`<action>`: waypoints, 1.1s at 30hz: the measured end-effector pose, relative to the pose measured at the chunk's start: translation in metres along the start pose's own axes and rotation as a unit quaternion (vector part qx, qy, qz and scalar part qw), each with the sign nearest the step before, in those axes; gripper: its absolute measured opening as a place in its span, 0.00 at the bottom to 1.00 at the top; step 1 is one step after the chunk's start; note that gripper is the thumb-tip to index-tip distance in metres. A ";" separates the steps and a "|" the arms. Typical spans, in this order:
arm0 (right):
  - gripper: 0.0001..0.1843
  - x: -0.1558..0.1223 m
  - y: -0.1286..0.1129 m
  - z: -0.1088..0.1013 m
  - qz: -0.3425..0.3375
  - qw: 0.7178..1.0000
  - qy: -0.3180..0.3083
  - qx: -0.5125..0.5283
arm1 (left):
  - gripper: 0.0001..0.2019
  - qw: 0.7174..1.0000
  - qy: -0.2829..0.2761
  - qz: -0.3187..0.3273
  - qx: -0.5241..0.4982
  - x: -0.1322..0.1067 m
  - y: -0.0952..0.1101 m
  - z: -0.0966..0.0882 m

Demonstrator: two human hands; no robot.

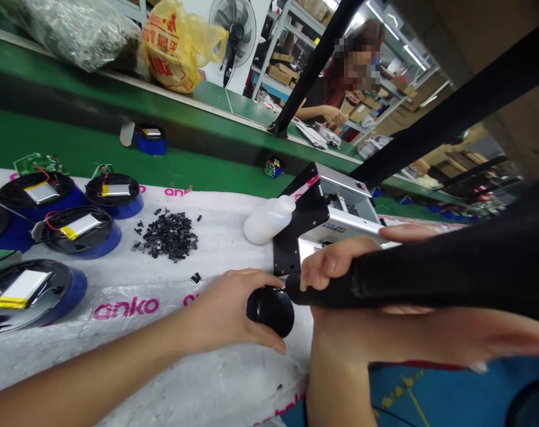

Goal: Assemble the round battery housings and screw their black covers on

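Note:
My left hand point(227, 308) is closed around the rim of a small round unit point(276, 311) with a glossy black top and a blue side, thumb at the front and fingers behind. In my right hand point(335, 264) is a thick black electric screwdriver point(411, 270), held nearly level, its narrow nose pointing left at the unit's upper edge. Whether the tip touches the unit I cannot tell. Behind the hands, a white squeeze bottle point(269, 220) leans against a silver and black machine point(340, 222). Left of my left hand lies a pile of small black pieces point(169, 235).
Several blue round units point(80, 231) with batteries and wires stand at left on the white foam sheet point(225, 204). More units lie on the green belt point(207, 169). A yellow bag point(174, 47) sits on the ledge beyond. Black posts point(316, 65) rise at right; a person point(331, 89) works across.

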State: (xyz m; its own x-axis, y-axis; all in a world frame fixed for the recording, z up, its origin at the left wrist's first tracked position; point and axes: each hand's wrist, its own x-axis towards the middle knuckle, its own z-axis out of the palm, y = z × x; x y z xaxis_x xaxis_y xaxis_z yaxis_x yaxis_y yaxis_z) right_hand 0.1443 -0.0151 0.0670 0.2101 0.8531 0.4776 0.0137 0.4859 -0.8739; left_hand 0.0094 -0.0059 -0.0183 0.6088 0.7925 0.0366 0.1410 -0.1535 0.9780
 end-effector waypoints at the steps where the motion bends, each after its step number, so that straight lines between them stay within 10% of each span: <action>1: 0.25 0.000 -0.001 0.003 -0.008 1.000 0.006 0.003 | 0.33 1.000 0.001 -0.003 0.000 0.000 0.001 0.000; 16: 0.27 -0.013 0.025 0.007 -0.078 0.993 0.031 0.087 | 0.22 0.999 0.023 -0.033 -0.007 0.001 -0.001 0.007; 22: 0.17 0.015 0.005 -0.024 -0.139 0.982 0.087 0.091 | 0.29 0.992 0.086 0.020 0.094 -0.008 -0.003 0.015; 28: 0.23 0.044 0.012 -0.057 -0.199 0.965 0.168 -0.009 | 0.35 0.998 -0.024 0.014 0.058 -0.018 -0.004 0.003; 33: 0.29 0.031 0.012 -0.058 -0.113 0.986 0.121 0.009 | 0.26 0.985 0.098 0.024 0.142 -0.015 -0.004 0.009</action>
State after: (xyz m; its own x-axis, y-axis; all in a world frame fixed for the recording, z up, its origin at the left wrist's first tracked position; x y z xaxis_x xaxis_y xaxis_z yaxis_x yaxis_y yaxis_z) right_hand 0.2075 0.0063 0.0659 0.4316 0.6531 0.6223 0.0697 0.6636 -0.7448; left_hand 0.0073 -0.0223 -0.0245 0.4614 0.8747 0.1485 0.3450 -0.3311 0.8783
